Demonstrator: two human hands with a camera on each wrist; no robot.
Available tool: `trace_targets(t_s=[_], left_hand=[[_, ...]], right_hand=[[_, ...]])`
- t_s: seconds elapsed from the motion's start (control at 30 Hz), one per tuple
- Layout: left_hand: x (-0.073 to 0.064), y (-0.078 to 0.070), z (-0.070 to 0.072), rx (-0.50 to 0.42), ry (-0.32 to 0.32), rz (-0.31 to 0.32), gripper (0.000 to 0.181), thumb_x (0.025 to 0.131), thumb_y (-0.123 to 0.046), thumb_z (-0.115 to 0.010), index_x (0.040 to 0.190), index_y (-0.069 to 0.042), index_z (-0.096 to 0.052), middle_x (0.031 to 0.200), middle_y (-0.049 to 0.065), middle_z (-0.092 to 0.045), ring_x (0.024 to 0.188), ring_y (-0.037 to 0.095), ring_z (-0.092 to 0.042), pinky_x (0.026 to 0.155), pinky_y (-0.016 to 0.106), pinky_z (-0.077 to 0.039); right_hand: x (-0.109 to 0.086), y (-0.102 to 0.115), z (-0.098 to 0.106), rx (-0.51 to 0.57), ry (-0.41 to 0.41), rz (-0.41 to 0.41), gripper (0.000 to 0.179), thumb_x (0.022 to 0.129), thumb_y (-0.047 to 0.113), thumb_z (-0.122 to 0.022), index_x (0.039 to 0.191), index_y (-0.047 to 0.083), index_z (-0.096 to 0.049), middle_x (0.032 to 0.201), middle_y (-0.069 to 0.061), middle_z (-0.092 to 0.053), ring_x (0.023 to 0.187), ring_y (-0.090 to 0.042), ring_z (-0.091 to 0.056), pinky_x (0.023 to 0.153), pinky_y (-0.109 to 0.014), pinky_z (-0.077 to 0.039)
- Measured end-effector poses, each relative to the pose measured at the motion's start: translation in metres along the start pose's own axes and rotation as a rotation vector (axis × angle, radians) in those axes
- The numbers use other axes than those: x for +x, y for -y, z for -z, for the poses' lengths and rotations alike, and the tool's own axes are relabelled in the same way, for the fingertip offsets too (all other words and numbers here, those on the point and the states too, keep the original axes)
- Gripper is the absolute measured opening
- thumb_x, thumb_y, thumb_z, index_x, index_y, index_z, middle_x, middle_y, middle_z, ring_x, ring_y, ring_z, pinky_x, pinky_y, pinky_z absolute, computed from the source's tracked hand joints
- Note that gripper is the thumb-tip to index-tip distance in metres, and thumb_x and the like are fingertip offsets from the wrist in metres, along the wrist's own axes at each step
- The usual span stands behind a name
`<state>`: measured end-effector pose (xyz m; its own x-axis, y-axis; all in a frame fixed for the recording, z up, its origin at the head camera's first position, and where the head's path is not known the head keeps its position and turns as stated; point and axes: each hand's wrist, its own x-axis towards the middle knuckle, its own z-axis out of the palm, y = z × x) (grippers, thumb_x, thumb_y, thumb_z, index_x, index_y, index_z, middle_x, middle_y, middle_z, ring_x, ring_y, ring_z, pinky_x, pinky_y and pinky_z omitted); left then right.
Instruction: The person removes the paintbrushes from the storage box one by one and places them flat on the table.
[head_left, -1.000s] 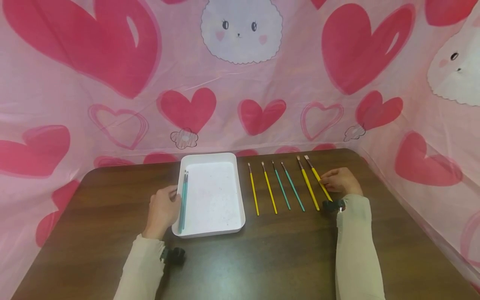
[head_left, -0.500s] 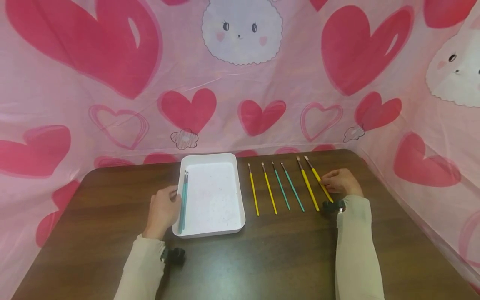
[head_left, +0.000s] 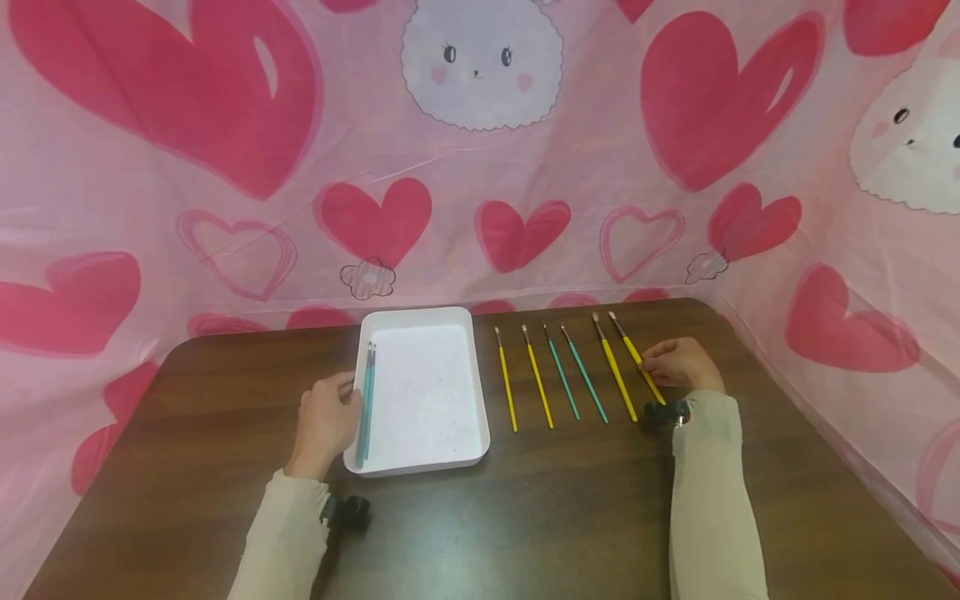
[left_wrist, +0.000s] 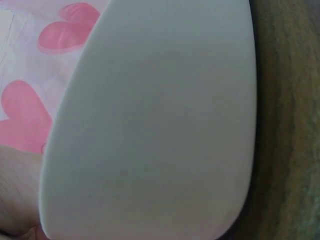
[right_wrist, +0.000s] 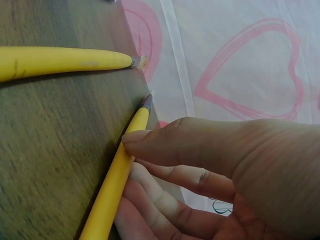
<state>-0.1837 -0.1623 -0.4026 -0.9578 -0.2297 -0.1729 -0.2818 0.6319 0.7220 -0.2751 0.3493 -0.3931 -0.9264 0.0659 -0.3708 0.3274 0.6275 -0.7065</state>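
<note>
A white tray (head_left: 431,400) lies left of centre in the head view, with two teal paintbrushes (head_left: 366,417) along its left inner side. My left hand (head_left: 326,425) holds the tray's left rim; its fingers are mostly hidden. The tray wall (left_wrist: 150,120) fills most of the left wrist view. On the right, my right hand (head_left: 684,364) pinches the handle of the rightmost yellow paintbrush (head_left: 630,348), thumb on one side and fingers on the other. In the right wrist view that brush (right_wrist: 112,185) lies on or close to the table; exact contact cannot be told.
Between tray and right hand, a row holds two thin yellow paintbrushes (head_left: 507,387), two teal ones (head_left: 585,375) and a thicker yellow one (head_left: 618,375), bristles away from me. The brown table (head_left: 465,533) ends at a pink heart-patterned curtain (head_left: 450,158).
</note>
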Motion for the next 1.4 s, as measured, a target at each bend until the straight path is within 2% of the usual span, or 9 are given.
trace_targets(t_s=[0.37, 0.5, 0.67, 0.87, 1.1, 1.2, 1.33, 1.4], left_hand=[[0.000, 0.001, 0.000, 0.000, -0.004, -0.012, 0.050, 0.105, -0.017, -0.052, 0.152, -0.003, -0.044, 0.154, 0.023, -0.049, 0.140, 0.047, -0.048, 0.114, 0.060, -0.042], [-0.001, 0.001, 0.001, -0.001, 0.003, -0.009, 0.051, 0.105, -0.017, -0.052, 0.153, -0.002, -0.043, 0.154, 0.024, -0.048, 0.141, 0.047, -0.047, 0.114, 0.061, -0.041], [-0.001, 0.001, 0.001, -0.005, 0.013, -0.010, 0.052, 0.105, -0.018, -0.052, 0.153, -0.003, -0.043, 0.155, 0.023, -0.047, 0.142, 0.047, -0.045, 0.114, 0.061, -0.041], [-0.001, 0.002, 0.002, -0.014, 0.011, -0.018, 0.052, 0.105, -0.019, -0.052, 0.153, -0.003, -0.043, 0.155, 0.024, -0.047, 0.142, 0.048, -0.046, 0.113, 0.062, -0.041], [-0.004, 0.004, 0.008, -0.027, 0.010, -0.029, 0.051, 0.105, -0.021, -0.052, 0.152, -0.001, -0.045, 0.153, 0.025, -0.049, 0.140, 0.048, -0.047, 0.112, 0.062, -0.043], [-0.005, 0.004, 0.010, -0.036, 0.014, -0.034, 0.051, 0.105, -0.021, -0.052, 0.151, 0.000, -0.045, 0.153, 0.025, -0.049, 0.140, 0.048, -0.048, 0.112, 0.061, -0.043], [-0.003, 0.004, 0.008, -0.039, 0.023, -0.028, 0.051, 0.104, -0.021, -0.054, 0.150, -0.001, -0.047, 0.151, 0.025, -0.051, 0.138, 0.048, -0.050, 0.111, 0.060, -0.045], [-0.002, 0.003, 0.007, -0.036, 0.024, -0.023, 0.050, 0.104, -0.021, -0.055, 0.150, -0.001, -0.048, 0.151, 0.025, -0.052, 0.137, 0.047, -0.051, 0.110, 0.060, -0.046]], right_hand=[[-0.005, 0.002, -0.001, 0.026, -0.029, 0.012, 0.040, 0.099, 0.018, -0.066, 0.127, -0.010, -0.060, 0.114, -0.016, -0.069, 0.095, -0.023, -0.070, 0.096, -0.042, -0.060], [-0.011, 0.011, -0.004, 0.014, -0.067, 0.030, 0.041, 0.100, 0.022, -0.065, 0.128, -0.008, -0.061, 0.124, -0.022, -0.067, 0.100, -0.024, -0.070, 0.098, -0.042, -0.059], [-0.016, 0.027, -0.014, 0.004, -0.094, 0.099, 0.042, 0.099, 0.022, -0.065, 0.127, -0.010, -0.061, 0.126, -0.028, -0.066, 0.093, -0.020, -0.073, 0.092, -0.038, -0.062], [-0.015, 0.057, -0.035, 0.069, -0.069, 0.153, 0.036, 0.097, 0.016, -0.067, 0.122, -0.011, -0.062, 0.120, -0.025, -0.067, 0.085, -0.014, -0.070, 0.089, -0.035, -0.062], [-0.015, 0.090, -0.062, 0.098, -0.034, 0.217, 0.029, 0.096, 0.013, -0.066, 0.115, -0.009, -0.067, 0.130, -0.027, -0.065, 0.086, -0.017, -0.070, 0.089, -0.037, -0.063], [-0.016, 0.102, -0.073, 0.138, 0.002, 0.240, 0.029, 0.096, 0.012, -0.068, 0.115, -0.009, -0.067, 0.126, -0.027, -0.068, 0.086, -0.019, -0.072, 0.088, -0.037, -0.063], [-0.017, 0.117, -0.085, 0.226, 0.057, 0.262, 0.030, 0.095, 0.009, -0.068, 0.116, -0.012, -0.066, 0.110, -0.022, -0.074, 0.086, -0.024, -0.074, 0.090, -0.042, -0.062], [-0.018, 0.124, -0.090, 0.238, 0.079, 0.271, 0.029, 0.095, 0.008, -0.068, 0.117, -0.012, -0.066, 0.109, -0.022, -0.074, 0.088, -0.028, -0.075, 0.091, -0.044, -0.061]])
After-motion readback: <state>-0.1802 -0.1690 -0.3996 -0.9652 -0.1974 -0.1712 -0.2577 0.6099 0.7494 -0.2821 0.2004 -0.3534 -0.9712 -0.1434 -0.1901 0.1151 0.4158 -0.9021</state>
